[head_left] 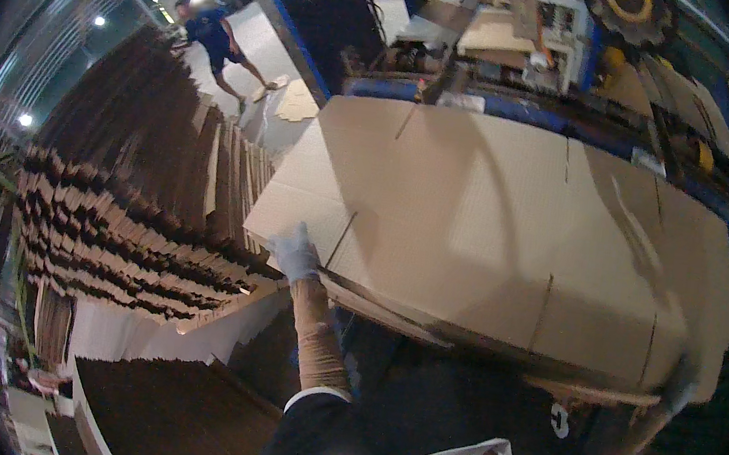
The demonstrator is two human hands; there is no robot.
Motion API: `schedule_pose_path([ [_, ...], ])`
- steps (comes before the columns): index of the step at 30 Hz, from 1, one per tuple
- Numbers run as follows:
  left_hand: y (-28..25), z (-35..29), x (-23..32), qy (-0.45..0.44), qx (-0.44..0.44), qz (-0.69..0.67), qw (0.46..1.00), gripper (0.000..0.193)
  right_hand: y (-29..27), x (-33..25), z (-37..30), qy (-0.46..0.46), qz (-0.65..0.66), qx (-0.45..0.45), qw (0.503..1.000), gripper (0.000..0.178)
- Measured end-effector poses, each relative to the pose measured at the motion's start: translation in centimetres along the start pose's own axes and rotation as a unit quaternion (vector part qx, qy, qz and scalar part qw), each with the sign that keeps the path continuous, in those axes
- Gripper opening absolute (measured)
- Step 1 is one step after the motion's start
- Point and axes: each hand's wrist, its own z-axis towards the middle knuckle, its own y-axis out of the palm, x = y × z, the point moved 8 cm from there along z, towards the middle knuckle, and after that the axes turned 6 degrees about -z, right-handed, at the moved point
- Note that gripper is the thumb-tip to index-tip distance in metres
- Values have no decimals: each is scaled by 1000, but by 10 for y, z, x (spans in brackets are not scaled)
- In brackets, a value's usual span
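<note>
A large flat cardboard sheet (492, 196) with slots cut into its long edges lies across the machine in front of me. At its near left corner, my left hand (295, 254) in a pale glove is closed on the edge, fingers partly hidden. More cardboard edges show just below the sheet there. My right hand (681, 385), also gloved, is at the sheet's near right edge. It is dark and smeared, so its grip cannot be made out.
Tall stacks of cardboard (148, 169) rise on my left, with another dark stack (176, 416) at lower left. The blue-framed machine (519, 106) runs along the sheet's far side. A person in dark clothes (215, 39) walks at the far left, near cardboard scraps (296, 100) on the floor.
</note>
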Motion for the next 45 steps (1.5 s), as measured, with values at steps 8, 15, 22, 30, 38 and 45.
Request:
schedule_pose_path([
  [8,-65,23,56,247,-30,-490,835,69,-111,-62,-29,164,475,295,813,47],
  [15,-56,28,90,98,-200,-536,814,38,-211,-171,-36,100,694,276,657,40],
  [22,-70,-106,95,325,-173,-364,856,33,-247,-345,-158,-127,159,141,969,40],
  [30,0,-208,131,688,-357,32,631,47,-146,-434,-174,-518,-23,-60,853,37],
  [38,33,-207,156,756,-315,63,570,52,-126,-414,-90,-466,-10,-34,884,69],
  [45,76,-187,209,738,-251,-62,623,50,-117,-424,-5,-430,-11,-34,902,81],
])
